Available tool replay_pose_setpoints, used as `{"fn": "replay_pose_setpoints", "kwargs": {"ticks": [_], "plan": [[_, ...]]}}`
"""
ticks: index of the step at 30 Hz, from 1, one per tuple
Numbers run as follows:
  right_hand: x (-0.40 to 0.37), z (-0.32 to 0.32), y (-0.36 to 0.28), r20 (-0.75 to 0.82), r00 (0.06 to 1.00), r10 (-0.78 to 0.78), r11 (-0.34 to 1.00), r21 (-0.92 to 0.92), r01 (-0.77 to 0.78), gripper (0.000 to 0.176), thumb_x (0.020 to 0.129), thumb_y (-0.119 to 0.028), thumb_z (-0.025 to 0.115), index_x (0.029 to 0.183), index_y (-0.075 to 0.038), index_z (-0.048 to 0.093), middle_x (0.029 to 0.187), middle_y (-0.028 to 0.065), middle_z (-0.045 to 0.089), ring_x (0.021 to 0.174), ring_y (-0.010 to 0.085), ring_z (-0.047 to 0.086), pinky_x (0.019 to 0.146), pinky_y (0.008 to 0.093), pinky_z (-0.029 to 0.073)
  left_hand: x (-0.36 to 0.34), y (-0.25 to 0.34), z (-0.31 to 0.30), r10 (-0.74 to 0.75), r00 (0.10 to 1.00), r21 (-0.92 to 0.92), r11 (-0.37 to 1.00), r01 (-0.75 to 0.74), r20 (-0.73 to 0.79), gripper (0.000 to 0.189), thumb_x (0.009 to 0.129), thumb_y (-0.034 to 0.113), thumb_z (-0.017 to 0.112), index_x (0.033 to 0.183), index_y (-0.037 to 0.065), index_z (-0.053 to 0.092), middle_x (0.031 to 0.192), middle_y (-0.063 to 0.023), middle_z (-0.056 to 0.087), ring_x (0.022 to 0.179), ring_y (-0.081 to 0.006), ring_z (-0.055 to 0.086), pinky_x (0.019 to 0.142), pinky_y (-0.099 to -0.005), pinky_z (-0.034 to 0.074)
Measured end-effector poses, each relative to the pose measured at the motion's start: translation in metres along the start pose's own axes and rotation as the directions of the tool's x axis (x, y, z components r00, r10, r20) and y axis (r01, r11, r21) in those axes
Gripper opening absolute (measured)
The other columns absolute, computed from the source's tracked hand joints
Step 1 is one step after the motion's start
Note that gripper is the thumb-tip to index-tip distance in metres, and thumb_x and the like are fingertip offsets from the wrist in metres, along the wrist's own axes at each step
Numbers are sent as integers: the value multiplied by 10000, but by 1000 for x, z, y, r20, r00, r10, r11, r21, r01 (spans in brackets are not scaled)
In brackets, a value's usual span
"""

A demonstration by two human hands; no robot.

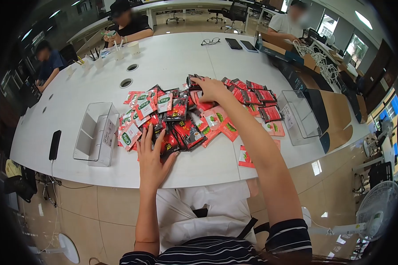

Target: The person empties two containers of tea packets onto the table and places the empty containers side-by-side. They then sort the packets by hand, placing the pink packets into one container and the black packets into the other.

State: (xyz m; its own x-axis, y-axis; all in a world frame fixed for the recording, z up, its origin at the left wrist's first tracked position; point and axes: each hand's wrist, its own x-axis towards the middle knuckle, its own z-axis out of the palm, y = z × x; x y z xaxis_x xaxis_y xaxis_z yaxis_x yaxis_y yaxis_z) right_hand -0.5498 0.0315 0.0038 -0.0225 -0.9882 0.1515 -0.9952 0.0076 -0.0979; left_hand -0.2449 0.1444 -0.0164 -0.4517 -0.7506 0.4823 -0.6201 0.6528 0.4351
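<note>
A heap of small flat sachets lies on the white table in front of me. My left hand (152, 157) rests on its near left edge, fingers spread over the black-and-red sachets (185, 132). Beside those fingers are white-and-red sachets marked COZY (130, 134). At the heap's far side, my right hand (211, 90) reaches in with thumb and fingers apart, fingertips touching a dark sachet (193, 81). Under my right forearm lie pink-and-green sachets (214, 118). Red sachets with dark edges (264, 96) are laid out to the right.
Clear plastic bins stand left (95, 134) and right (303, 119) of the heap. A phone (55, 145) with a cable lies far left. Cups (134, 47), glasses (210, 41) and two more phones (233, 43) are farther back. Open cardboard boxes (331, 119) crowd the right; several people sit around.
</note>
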Motion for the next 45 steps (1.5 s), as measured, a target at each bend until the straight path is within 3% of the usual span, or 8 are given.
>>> {"fn": "replay_pose_setpoints", "kwargs": {"ticks": [3, 15, 19, 27, 32, 36, 42, 45], "plan": [[8, 25, 7, -330, 938, -106, 982, -183, 46, 409, 774, -168, 652, 1170, -168, 555, 894, 137, 664, 800, 316, 676, 686, 432, 533, -1, 0, 1, 7, 1000, 21, 1000, -7, -6, 685, 731, 207, 764, 1355, 127, 494, 1516, -128, 300, 1384, -334, 286, 1121, -478, 229], [-28, -34, 31, -388, 918, 85, 966, 256, 18, 190, 795, -100, 620, 978, -63, 651, 855, 151, 693, 756, 321, 670, 671, 412, 518, 0, -2, 2, 66, 998, 11, 998, -66, -17, 697, 736, 258, 762, 1362, 131, 484, 1499, -160, 309, 1379, -360, 282, 1116, -502, 221], [-33, -46, 59, -525, 844, 112, 803, 548, 235, 209, 791, -78, 685, 996, -45, 656, 821, 89, 684, 702, 142, 629, 642, 280, 494, -2, 0, 0, 83, 996, 31, 996, -84, 20, 777, 704, 413, 767, 1377, 162, 472, 1508, -174, 288, 1390, -386, 249, 1114, -553, 181], [-65, -29, 72, -126, 832, 541, 58, 992, 112, 221, 752, -49, 713, 956, 20, 665, 759, 53, 613, 725, 119, 600, 634, 273, 474, 0, 8, -6, 103, 990, 99, 989, -112, 97, 838, 648, 524, 758, 1367, 184, 492, 1524, -171, 268, 1406, -389, 218, 1122, -566, 143], [-79, -12, 93, -127, 882, 454, 540, 827, -159, 366, 722, -135, 726, 1037, 29, 638, 985, 162, 677, 885, 258, 651, 795, 342, 497, 0, 12, -8, 120, 987, 117, 984, -132, 104, 879, 605, 538, 775, 1355, 169, 505, 1517, -169, 288, 1404, -388, 225, 1125, -550, 159], [-90, -12, 97, -473, 840, 266, 732, 666, 143, 450, 717, -158, 714, 1131, -10, 615, 1116, 166, 622, 1064, 292, 593, 926, 358, 460, 1, 17, -10, 106, 990, 83, 990, -114, 90, 903, 564, 505, 804, 1347, 162, 514, 1510, -159, 307, 1397, -384, 244, 1126, -535, 179], [-163, -81, 76, -152, 976, -156, 736, 641, 218, 478, 802, -240, 721, 1221, -55, 584, 1235, 128, 588, 1169, 251, 549, 999, 351, 415, 0, 15, -9, 90, 994, 18, 996, -92, 66, 897, 546, 487, 810, 1323, 132, 533, 1484, -146, 355, 1388, -370, 274, 1124, -518, 204], [-233, -92, 49, 35, 988, -153, 849, 516, 113, 680, 817, -468, 677, 1386, -159, 470, 1509, 187, 290, 1416, 355, 225, 1109, 488, 264, 0, 15, -7, 108, 993, 35, 993, -111, 55, 850, 580, 484, 800, 1309, 129, 544, 1476, -139, 369, 1386, -364, 284, 1123, -527, 199]]}}
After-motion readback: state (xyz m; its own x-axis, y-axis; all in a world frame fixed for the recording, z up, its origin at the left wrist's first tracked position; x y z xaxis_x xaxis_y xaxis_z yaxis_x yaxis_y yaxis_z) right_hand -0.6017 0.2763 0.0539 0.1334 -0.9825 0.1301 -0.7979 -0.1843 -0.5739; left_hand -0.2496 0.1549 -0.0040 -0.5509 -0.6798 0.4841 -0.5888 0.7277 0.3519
